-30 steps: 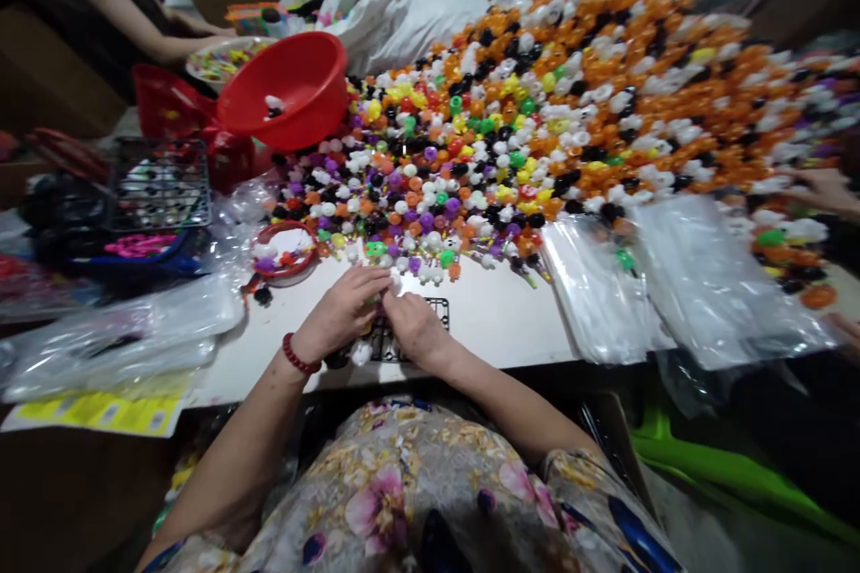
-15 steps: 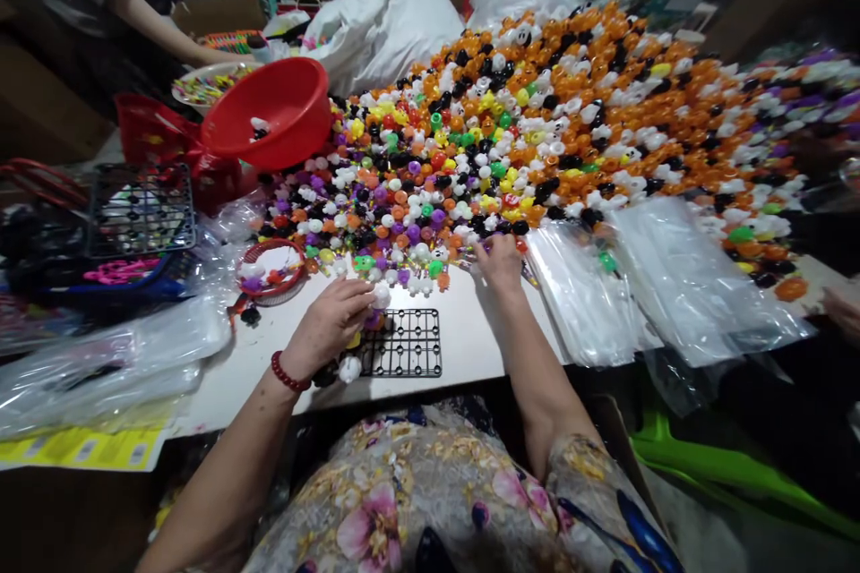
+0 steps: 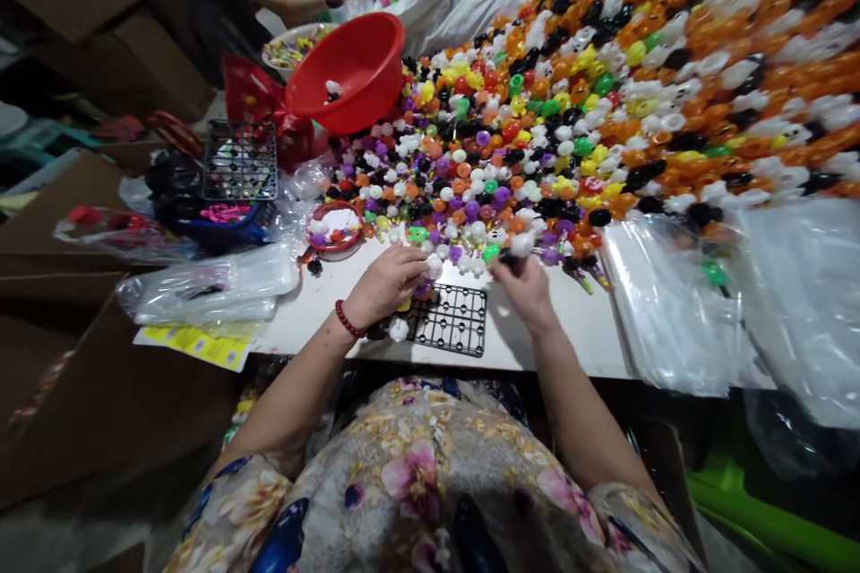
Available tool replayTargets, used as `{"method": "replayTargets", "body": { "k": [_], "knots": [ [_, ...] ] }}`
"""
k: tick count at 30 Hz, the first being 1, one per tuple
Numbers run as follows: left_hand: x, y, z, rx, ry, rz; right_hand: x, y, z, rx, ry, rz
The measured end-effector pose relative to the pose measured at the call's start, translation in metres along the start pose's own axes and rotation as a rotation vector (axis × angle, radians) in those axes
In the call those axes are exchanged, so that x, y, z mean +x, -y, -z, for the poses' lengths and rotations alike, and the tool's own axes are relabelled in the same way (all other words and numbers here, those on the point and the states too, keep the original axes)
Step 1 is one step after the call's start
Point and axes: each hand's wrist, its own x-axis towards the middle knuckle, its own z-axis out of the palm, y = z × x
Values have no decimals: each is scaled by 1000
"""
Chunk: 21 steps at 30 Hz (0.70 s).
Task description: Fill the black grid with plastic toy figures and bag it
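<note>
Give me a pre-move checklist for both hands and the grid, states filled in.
1. Grid lying flat on the table: ok.
2. Left hand at the grid: ok, by its left end.
3. Black piece in right hand: ok, appears pinched at the fingertips.
4. Shape of that piece: cannot tell, blurred.
5. White piece at the grid's left end fixed on: cannot tell.
6. Right hand apart from the bags: ok, they lie farther right.
</note>
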Motion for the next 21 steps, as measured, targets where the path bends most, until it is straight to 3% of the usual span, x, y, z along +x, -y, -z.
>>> {"method": "replayTargets", "body": {
  "k": [3,7,13,21],
  "knots": [
    [0,1,-1,6,16,26,-43,-7,-40,76,217,45],
    [0,1,-4,8,3,10,-60,-14,-71,4,296,111],
    [1,2,-5,-8,-1,13,-58,-17,-77,-12,322,187],
    [0,5,-4,-48,23,56,-60,-14,-79,-75,302,118]
  ]
}}
